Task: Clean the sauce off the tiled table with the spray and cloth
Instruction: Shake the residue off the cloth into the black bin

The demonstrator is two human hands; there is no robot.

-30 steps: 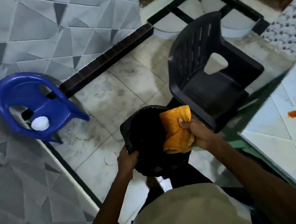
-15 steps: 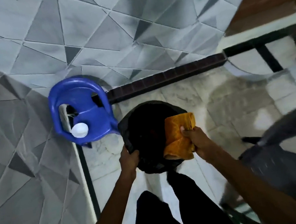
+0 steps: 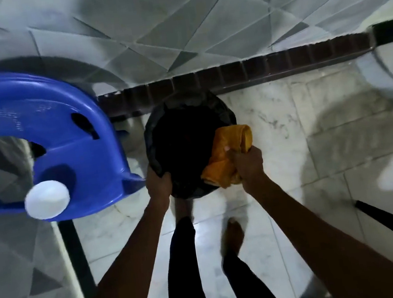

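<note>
- Orange cloth [image 3: 227,155], head view: it is bunched in the right hand [image 3: 248,164], whose fingers curl round it and hold it at the near right rim of the black bin [image 3: 220,112]. One fold leans over the bin's mouth.
- The left hand [image 3: 159,185] clamps the near left rim, fingers curled over the bag edge.
- If the right hand slackens, the cloth could fall into the bin, pick up dirt and later smear it on the table.
- The rim looks like loose bag plastic, so a tug from either hand might pull the liner free or tip the bin.
- The blue chair [image 3: 59,123] stands just beside the bin with a white round thing [image 3: 47,199] on it. A swing of the bin could knock that off.
- A bare foot [image 3: 232,235] is close below the bin on the glossy floor [image 3: 288,122], so a slip or stubbed toe is possible.
- Table, sauce and spray are out of view, so I cannot judge how far the wiping has got.
</note>
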